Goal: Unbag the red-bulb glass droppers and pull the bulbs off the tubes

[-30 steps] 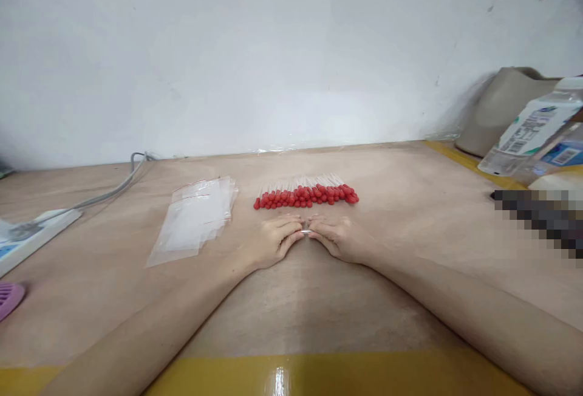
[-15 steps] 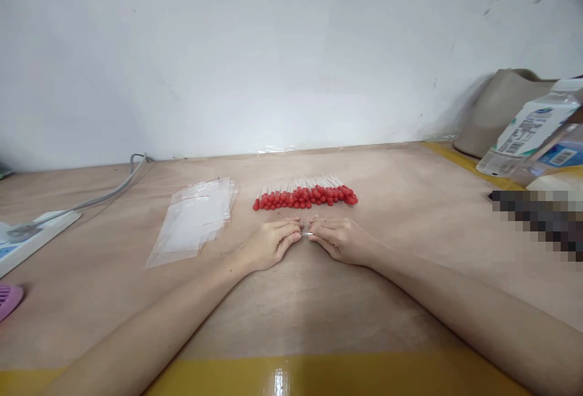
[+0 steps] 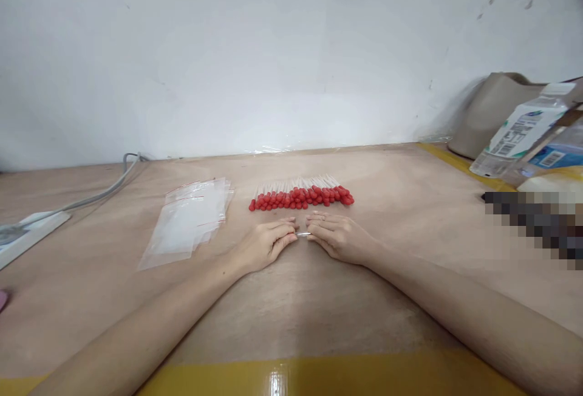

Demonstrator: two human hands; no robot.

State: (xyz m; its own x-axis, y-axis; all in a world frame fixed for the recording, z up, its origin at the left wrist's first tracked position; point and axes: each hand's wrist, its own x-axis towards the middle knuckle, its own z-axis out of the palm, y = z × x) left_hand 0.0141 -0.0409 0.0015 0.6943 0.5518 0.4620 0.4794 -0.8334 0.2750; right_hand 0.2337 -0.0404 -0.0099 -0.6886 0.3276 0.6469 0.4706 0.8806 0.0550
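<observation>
Thin shiny strip (image 3: 302,234), short and pale, and it's right in the middle of the action, spanning the small gap between two hands on the near side of the red-tipped sticks! From the left, then: a pink object (image 3: 2,300) peeks in at the edge, with a white power strip (image 3: 45,226) farther back and a grey cable (image 3: 93,200) running from it toward the far wall (image 3: 273,56). Next along, clear plastic bags (image 3: 177,226) lie overlapped, flat on the table (image 3: 291,317).

Now the left hand (image 3: 269,244), low to the table, fingers curled, thumb and forefinger pinched together on the strip's left end. Just beyond, the red-tipped sticks (image 3: 300,197) lie in a packed row, red ends near, white shafts pointing far. And the right hand (image 3: 339,237) mirrors it, closed up, thumb and fingers pinching the right end; what's under either palm, I can't tell. Over on the far right, a labelled bottle (image 3: 519,132) leans before a beige container (image 3: 483,113), and nearer sits a dark, pixelated object (image 3: 537,223).
</observation>
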